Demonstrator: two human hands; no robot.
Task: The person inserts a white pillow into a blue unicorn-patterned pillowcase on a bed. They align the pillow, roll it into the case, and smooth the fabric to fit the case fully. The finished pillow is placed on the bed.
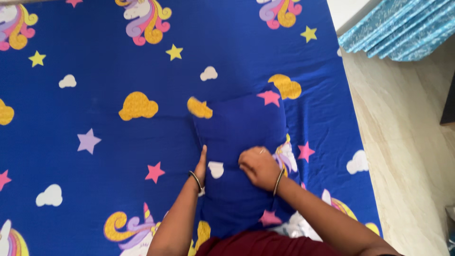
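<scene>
A blue pillow [239, 128] in a cover printed with stars and clouds lies on a bed, matching the sheet under it. My left hand [201, 166] presses flat against the pillow's left edge, fingers together and pointing away from me. My right hand [258, 166] rests on top of the pillow near its middle, fingers curled and bunching the cover fabric. Both wrists wear thin bangles.
The bed sheet [95, 132] is deep blue with unicorns, stars and clouds and fills most of the view. The bed's right edge meets a pale tiled floor [407, 156]. A folded teal patterned mattress [398, 28] sits at the top right.
</scene>
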